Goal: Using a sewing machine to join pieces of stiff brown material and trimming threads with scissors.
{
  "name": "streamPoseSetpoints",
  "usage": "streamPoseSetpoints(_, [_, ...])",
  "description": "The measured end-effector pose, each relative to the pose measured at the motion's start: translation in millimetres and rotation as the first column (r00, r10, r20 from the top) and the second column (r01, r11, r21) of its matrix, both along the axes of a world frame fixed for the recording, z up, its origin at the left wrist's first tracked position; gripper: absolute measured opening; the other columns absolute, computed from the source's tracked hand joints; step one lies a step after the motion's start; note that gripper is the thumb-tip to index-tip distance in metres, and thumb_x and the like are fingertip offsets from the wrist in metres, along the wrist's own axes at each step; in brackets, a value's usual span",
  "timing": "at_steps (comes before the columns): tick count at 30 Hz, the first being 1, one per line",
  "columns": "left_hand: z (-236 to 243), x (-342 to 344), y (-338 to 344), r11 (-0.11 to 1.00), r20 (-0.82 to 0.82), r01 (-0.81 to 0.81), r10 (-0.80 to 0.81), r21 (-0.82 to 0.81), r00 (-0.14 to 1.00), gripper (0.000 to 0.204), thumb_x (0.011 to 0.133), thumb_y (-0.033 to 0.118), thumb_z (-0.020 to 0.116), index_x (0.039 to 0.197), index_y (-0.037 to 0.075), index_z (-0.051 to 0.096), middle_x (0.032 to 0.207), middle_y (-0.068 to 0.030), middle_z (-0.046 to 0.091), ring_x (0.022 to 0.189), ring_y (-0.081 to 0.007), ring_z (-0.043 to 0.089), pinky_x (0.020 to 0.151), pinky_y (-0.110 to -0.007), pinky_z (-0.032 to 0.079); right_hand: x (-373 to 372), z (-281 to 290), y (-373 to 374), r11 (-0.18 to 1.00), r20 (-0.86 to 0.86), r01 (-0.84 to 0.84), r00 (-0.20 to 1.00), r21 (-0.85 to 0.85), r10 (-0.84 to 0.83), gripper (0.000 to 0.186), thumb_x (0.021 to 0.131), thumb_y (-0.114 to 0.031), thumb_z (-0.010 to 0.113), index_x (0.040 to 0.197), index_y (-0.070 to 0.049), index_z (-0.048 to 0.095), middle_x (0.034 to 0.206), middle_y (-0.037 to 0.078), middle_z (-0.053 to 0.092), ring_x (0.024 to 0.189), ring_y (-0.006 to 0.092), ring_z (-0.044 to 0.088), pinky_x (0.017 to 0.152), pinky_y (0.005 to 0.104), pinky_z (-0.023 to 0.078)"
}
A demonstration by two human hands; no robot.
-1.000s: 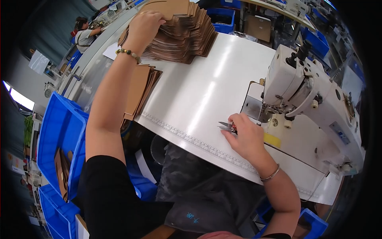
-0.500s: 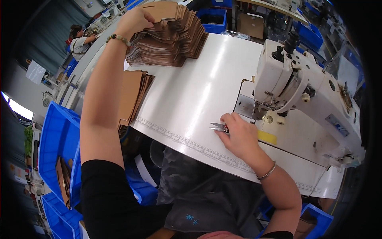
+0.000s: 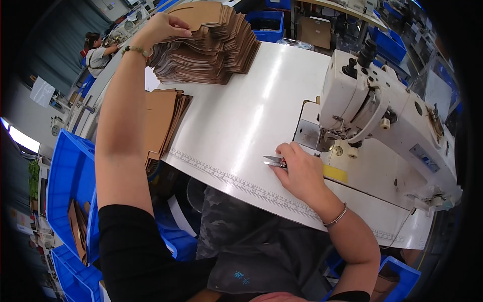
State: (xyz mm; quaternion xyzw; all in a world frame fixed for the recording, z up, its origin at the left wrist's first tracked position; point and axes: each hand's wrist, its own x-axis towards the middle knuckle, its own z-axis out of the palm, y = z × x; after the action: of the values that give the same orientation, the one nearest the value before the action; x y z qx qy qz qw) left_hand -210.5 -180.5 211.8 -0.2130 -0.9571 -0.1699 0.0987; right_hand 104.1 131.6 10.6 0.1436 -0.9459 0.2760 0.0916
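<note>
My left hand point(image 3: 163, 29) reaches to the far left, over the left edge of a tall stack of brown leather-like cut pieces point(image 3: 224, 48). Its thumb and index finger are a little apart by the top piece; the other fingertips are partly hidden. My right hand point(image 3: 302, 171) is closed around small thread snips point(image 3: 274, 161), whose pointed blades stick out leftward between thumb and fingers. That hand is over the white tabletop point(image 3: 241, 121), just in front of the sewing machine's needle area point(image 3: 327, 138). A smaller pile of brown pieces point(image 3: 160, 118) overhangs the table's left edge, partly behind my left forearm.
The white sewing machine point(image 3: 382, 105) takes up the table's right side. A printed ruler strip point(image 3: 241, 186) runs along the near edge. Blue bins point(image 3: 70, 176) stand at the left, one holding brown pieces. Another person point(image 3: 98, 55) sits at the far left.
My left hand has shifted slightly left, and its thumb and index finger have spread somewhat. My right hand stays in place with the snips. The whole view has shifted a little.
</note>
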Motion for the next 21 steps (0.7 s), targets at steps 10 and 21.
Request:
streamPoseSetpoints(10, [-6, 1, -10, 0.998, 0.011, 0.049, -0.049, 0.045, 0.999, 0.033, 0.089, 0.025, 0.081, 0.112, 0.001, 0.078, 0.103, -0.0076, 0.078, 0.092, -0.0114, 0.071, 0.086, -0.025, 0.054, 1, -2, -1, 1.000, -0.001, -0.004, 1.000, -0.002, 0.004, 0.031, 0.089, -0.029, 0.075, 0.107, -0.008, 0.061, 0.091, 0.009, 0.061, 0.074, 0.0303, 0.068, 0.061, 0.0427, 0.054])
streamPoseSetpoints(21, [-11, 2, -7, 0.995, -0.092, 0.063, -0.056, 0.076, 0.994, 0.029, 0.088, 0.030, 0.080, 0.107, 0.008, 0.080, 0.097, -0.0085, 0.078, 0.087, -0.0201, 0.072, 0.080, -0.033, 0.055, 0, -1, -1, 1.000, -0.015, -0.003, 1.000, 0.001, 0.003, 0.030, 0.089, -0.030, 0.075, 0.106, -0.008, 0.061, 0.090, 0.008, 0.061, 0.073, 0.0302, 0.068, 0.060, 0.0426, 0.053])
